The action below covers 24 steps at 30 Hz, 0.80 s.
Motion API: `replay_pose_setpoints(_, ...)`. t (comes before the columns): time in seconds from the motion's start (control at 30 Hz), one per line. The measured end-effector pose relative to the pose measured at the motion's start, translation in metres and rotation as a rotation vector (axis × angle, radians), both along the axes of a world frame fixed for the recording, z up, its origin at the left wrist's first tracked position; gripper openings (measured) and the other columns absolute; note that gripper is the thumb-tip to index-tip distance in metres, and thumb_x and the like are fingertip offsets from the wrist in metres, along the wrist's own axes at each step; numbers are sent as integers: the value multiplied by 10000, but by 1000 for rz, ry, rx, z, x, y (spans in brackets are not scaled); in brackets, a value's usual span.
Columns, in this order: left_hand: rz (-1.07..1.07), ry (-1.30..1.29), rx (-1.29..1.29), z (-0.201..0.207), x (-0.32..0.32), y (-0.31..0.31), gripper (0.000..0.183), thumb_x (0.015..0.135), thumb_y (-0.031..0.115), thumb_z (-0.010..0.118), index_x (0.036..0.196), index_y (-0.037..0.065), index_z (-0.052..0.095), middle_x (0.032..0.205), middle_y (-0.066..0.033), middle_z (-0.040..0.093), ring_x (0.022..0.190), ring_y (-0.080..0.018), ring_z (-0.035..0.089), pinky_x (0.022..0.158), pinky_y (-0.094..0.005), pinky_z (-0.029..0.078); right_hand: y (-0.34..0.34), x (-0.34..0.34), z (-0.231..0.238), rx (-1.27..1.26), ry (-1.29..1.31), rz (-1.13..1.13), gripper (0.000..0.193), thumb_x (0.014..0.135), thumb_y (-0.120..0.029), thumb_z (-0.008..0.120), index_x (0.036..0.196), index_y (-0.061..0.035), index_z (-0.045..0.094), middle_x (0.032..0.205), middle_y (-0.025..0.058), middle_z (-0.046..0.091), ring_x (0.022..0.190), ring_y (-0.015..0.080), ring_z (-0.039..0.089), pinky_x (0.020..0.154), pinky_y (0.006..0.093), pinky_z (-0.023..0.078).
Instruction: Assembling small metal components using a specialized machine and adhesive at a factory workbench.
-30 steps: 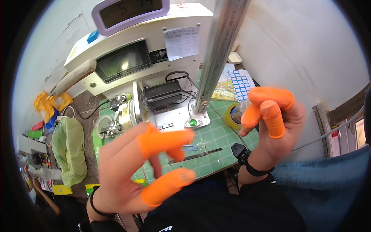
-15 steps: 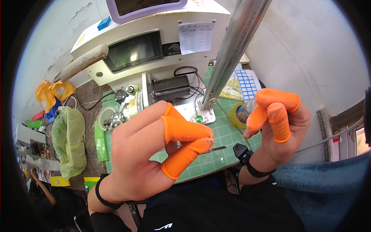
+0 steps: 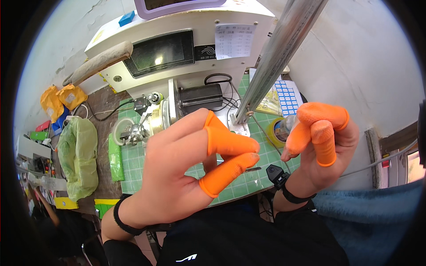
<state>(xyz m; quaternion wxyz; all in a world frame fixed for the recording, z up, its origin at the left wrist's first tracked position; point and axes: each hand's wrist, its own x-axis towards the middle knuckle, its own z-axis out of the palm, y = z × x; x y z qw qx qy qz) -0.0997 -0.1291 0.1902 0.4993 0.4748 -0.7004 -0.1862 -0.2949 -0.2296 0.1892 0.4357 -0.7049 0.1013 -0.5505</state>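
Both my hands are raised over a green gridded mat (image 3: pixel 133 173), with orange rubber cots on thumbs and some fingers. My left hand (image 3: pixel 177 155) is closed in a pinch, thumb tip pressed to the fingertips. To its right, my right hand (image 3: pixel 330 142) is also closed, its covered fingers folded over the thumb. Whatever either hand pinches, if anything, is too thin or hidden to make out. Behind my left hand sits a winding wheel with yellowish line (image 3: pixel 156 123), partly covered. A small black camera (image 3: pixel 277 174) is strapped at my right wrist.
A white machine with a dark screen (image 3: pixel 162 52) stands at the back. A slanted metal post (image 3: pixel 279 62) rises before it, near a yellow-rimmed container (image 3: pixel 274 132). On the left lie a pale green plastic bag (image 3: pixel 80 162) and a green packet (image 3: pixel 115 159). A person's arm (image 3: pixel 44 201) shows far left.
My left hand has moved right and slightly up, closer to my right hand, and hides the green button. My right hand has barely moved. The view has shifted a little.
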Motion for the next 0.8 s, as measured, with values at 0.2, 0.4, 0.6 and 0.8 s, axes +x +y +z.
replay_pose_setpoints(0.2, 240, -401, -345, -15, 5, 22, 296, 680, 9, 851, 962, 53, 774, 757, -47, 642, 575, -172, 563, 502, -276, 406, -7, -5, -8, 12, -24, -122, 367, 1051, -243, 532, 1148, 100, 617, 751, 142, 638, 489, 133, 536, 434, 231, 415)
replay_pose_setpoints(0.4, 55, -721, -110, -26, 23, 46, 168, 713, 87, 784, 855, 73, 696, 763, -36, 609, 565, -167, 557, 505, -270, 410, 12, -46, -21, -439, -108, -161, 462, 990, -338, 564, 1226, 59, 566, 1026, 105, 605, 770, 185, 561, 674, 344, 473)
replay_pose_setpoints(0.6, -155, -724, 155, -39, 72, 100, 169, 745, 157, 652, 894, 80, 635, 805, -5, 563, 678, -160, 587, 608, -303, 447, 60, 58, -21, -499, 956, 150, 401, 656, -257, 872, 981, -66, 735, 976, 133, 666, 872, 292, 669, 730, 348, 527)
replay_pose_setpoints(0.8, 209, -681, 312, -40, 119, 158, 202, 708, 105, 779, 883, 74, 683, 813, -33, 606, 673, -206, 603, 580, -316, 443, 35, 51, -17, -509, 1021, 265, 197, 770, -153, 806, 861, -38, 675, 715, 77, 612, 621, 303, 599, 566, 427, 456)
